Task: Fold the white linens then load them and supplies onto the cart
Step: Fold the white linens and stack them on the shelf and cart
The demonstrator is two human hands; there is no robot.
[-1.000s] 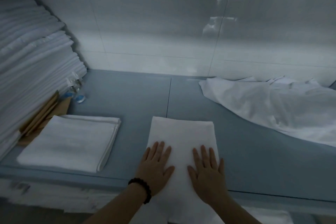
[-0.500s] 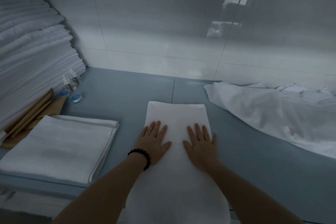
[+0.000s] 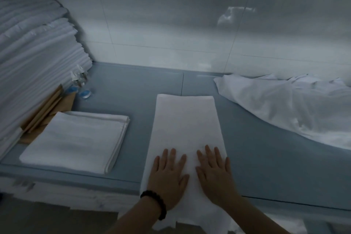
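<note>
Both hands slid back toward counter edge; left hand (image 3: 168, 178) and right hand (image 3: 215, 174) lay flat, fingers straight, on long towel (image 3: 185, 125).

Item 1: white linen strip (image 3: 187, 123), folded lengthwise, flat at the centre of the tabletop (image 3: 133, 91); far end square, near end hanging over the front edge. Left hand (image 3: 167, 178) and right hand (image 3: 214, 175) lie flat on it, fingers straight. Item 2: folded linen (image 3: 76, 138), neat rectangle, left of the strip, apart from it. Item 3: unfolded sheet (image 3: 284, 108), crumpled, at right (runs out of view). Item 4: tall linen stack (image 3: 32, 59), far left; small clear bottles (image 3: 78, 78) and brown packets (image 3: 47, 108) at its foot
</note>
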